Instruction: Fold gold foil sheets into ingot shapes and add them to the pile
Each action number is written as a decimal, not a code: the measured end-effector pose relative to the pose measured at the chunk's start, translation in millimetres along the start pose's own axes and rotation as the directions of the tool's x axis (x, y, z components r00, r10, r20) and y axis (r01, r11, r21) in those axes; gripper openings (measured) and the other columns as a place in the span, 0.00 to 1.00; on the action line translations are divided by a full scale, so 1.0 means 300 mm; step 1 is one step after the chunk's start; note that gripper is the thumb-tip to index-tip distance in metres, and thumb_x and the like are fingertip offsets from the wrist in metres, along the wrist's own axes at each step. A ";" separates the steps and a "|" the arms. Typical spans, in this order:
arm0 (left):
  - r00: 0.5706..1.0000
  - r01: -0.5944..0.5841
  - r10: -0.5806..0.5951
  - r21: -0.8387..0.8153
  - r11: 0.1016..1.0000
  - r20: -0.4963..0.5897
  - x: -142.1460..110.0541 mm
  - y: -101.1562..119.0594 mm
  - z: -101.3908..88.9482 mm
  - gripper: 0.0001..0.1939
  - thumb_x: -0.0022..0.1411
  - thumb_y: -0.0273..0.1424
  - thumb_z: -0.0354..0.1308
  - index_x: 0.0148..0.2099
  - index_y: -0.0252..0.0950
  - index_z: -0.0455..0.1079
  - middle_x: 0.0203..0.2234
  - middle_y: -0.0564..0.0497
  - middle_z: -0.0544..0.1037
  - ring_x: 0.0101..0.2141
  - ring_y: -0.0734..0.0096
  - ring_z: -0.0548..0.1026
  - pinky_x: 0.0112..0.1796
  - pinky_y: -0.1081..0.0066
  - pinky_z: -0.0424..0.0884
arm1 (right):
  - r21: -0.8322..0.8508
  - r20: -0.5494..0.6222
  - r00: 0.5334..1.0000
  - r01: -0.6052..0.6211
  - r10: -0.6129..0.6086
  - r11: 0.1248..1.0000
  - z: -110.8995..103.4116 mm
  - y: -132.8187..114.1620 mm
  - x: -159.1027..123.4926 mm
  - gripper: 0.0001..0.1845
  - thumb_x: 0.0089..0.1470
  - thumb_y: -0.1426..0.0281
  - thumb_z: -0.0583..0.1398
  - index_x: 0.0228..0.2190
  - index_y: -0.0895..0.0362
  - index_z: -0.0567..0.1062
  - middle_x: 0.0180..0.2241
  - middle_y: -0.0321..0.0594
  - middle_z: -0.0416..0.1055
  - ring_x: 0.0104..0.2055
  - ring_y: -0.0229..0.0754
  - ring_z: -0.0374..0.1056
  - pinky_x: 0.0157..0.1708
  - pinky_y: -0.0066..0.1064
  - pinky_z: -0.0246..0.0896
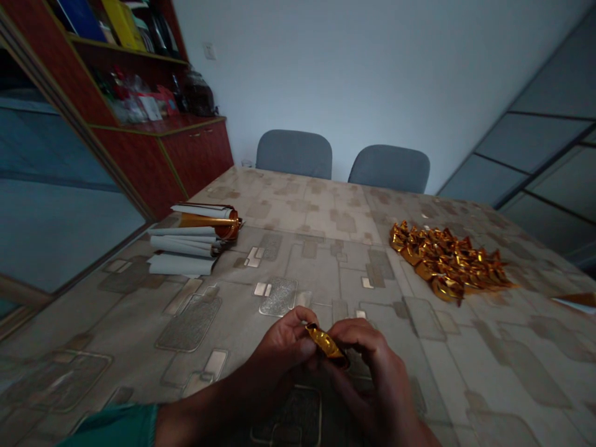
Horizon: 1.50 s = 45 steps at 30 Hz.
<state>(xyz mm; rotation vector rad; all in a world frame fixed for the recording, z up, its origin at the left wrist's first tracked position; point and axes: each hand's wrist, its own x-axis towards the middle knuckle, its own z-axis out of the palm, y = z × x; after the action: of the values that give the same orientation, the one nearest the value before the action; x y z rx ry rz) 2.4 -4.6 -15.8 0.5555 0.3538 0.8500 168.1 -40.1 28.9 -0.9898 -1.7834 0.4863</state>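
Between my two hands, low over the near part of the table, is a small folded piece of shiny gold foil paper [327, 343]. My left hand [289, 340] pinches its left end with thumb and fingers. Closed on its right end is my right hand [372, 357]; some of those fingers are hidden behind the piece and the hand. On the right of the table sit several rows of folded gold foil pieces [447, 257], packed close together. To the left lies a stack of rolled or bent foil sheets [186, 245], with pale undersides and gold faces.
A patterned cloth covers the table [316, 248]. Two grey chairs [294, 152] stand at its far side by the wall. A red-brown cabinet [190, 155] is at the back left. One loose foil sheet [577, 302] lies at the right edge.
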 end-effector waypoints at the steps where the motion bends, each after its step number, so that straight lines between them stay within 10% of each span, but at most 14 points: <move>1: 1.000 0.008 -0.008 -0.009 1.000 0.003 -0.001 -0.001 -0.002 0.16 0.57 0.33 0.71 0.41 0.36 0.68 0.29 0.53 0.76 0.26 0.79 0.72 0.28 0.80 0.65 | -0.013 0.008 1.000 0.026 -0.025 1.000 -0.001 -0.001 0.001 0.13 0.60 0.77 0.60 0.43 0.50 0.67 0.34 0.36 0.71 0.33 0.39 0.72 0.31 0.28 0.71; 26: 0.995 0.072 -0.063 -0.108 0.992 0.079 0.004 0.006 0.026 0.15 0.59 0.32 0.70 0.47 0.33 0.75 0.34 0.49 0.78 0.32 0.75 0.78 0.34 0.77 0.74 | -0.474 0.117 0.970 0.243 -0.213 0.846 -0.012 -0.010 -0.009 0.09 0.59 0.75 0.57 0.42 0.53 0.72 0.35 0.41 0.75 0.29 0.39 0.74 0.26 0.25 0.70; 45: 0.995 0.080 -0.074 -0.101 0.992 0.064 0.008 0.002 0.024 0.11 0.62 0.31 0.67 0.45 0.33 0.73 0.32 0.50 0.77 0.31 0.74 0.78 0.32 0.77 0.73 | -0.349 0.254 0.960 0.207 -0.121 0.914 -0.041 -0.011 0.009 0.08 0.60 0.73 0.58 0.42 0.54 0.68 0.37 0.44 0.72 0.33 0.44 0.72 0.28 0.32 0.73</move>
<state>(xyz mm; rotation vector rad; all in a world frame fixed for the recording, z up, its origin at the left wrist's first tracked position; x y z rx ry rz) 7.1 -4.6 -9.8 0.4667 0.2733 0.7709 177.5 -41.3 37.8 -1.0587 -2.2016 0.1569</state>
